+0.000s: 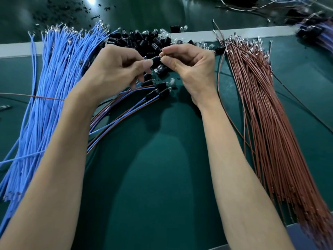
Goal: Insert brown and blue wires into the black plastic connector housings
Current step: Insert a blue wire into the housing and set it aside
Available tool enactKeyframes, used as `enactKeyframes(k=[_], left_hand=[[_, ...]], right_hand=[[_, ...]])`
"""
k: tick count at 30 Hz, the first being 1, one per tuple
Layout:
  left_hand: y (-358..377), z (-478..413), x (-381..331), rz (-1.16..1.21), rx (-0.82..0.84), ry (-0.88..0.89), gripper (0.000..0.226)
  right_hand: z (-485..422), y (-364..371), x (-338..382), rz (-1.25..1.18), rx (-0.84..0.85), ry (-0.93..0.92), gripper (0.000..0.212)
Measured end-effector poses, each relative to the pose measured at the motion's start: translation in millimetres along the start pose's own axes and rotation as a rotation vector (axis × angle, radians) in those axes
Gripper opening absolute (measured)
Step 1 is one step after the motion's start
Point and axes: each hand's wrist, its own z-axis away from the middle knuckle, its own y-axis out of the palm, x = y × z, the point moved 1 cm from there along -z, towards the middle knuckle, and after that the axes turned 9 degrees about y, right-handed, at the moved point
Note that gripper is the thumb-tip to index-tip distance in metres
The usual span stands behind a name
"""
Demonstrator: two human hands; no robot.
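Observation:
My left hand (119,67) pinches a small black connector housing (155,61) between thumb and fingers. Right beside it, my right hand (191,69) pinches the metal tip of a brown wire (219,76) against the housing's end; that wire loops off to the right. A thick bundle of blue wires (54,87) lies at the left, a bundle of brown wires (266,114) at the right. Loose black housings (140,39) are heaped behind my hands. Several finished housings with blue and brown wires (158,91) lie just below my hands.
Small clear bulbs (203,44) lie scattered beside the housing heap on the green table mat (162,177). A grey strip (198,34) crosses the back. More wired pieces (317,31) sit at the far right. A single brown wire (30,96) runs in from the left.

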Motion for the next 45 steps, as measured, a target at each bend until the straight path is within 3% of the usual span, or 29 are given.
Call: enactKeyframes(k=[7,17,26,33,38,45], left_hand=[[10,-2,0,0.073,-0.078,-0.012,0.026],[-4,1,8,0.101,0.012,-0.039,0.026],[-1,1,6,0.168,0.101,-0.130,0.030],[-2,-1,12,0.195,0.120,-0.212,0.053],[-1,-2,12,0.212,0.119,-0.255,0.031],[-2,-1,11,0.152,0.115,-0.292,0.035]], right_hand=[[-2,1,1,-0.078,0.031,0.027,0.028],[4,2,5,0.069,0.197,0.071,0.037],[7,12,6,0.132,0.270,0.063,0.024],[9,17,6,0.160,0.288,0.100,0.017],[11,16,6,0.164,0.274,0.093,0.011],[9,13,5,0.236,0.226,0.064,0.007]])
